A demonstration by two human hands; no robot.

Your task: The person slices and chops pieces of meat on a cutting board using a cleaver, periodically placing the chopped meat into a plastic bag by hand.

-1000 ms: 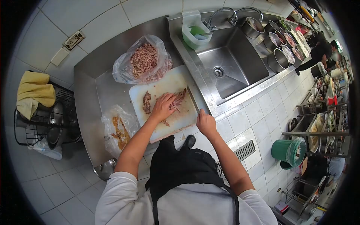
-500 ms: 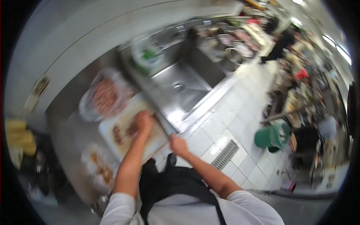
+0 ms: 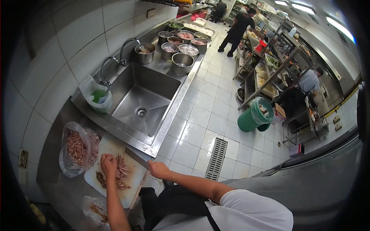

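My right hand (image 3: 158, 169) is wrapped round the handle of a knife (image 3: 137, 156). Its broad blade points left, over the corner of the white cutting board (image 3: 131, 196) near the sink. On the board, my left hand (image 3: 109, 165) has its fingers curled; what they hold, if anything, is hidden. Strips of cut meat (image 3: 121, 169) lie right beside that hand, with darker pieces nearer to me. Left of the board sits a clear plastic bag of chopped meat (image 3: 77, 148). Another plastic bag (image 3: 94, 210) with brownish pieces lies closer to me.
A steel sink (image 3: 154, 104) with taps adjoins the board. Beside it hangs or stands a clear container (image 3: 96, 94) with something green. Several metal pots (image 3: 182, 64) line the counter beyond. A green bin (image 3: 248, 119) and a floor drain (image 3: 216, 159) are right. Other people work farther off.
My view has swung, so sink and board sit further left and lower, and the picture is sharper. My left hand has shifted across the board, away from the knife. The knife remains in my right hand.
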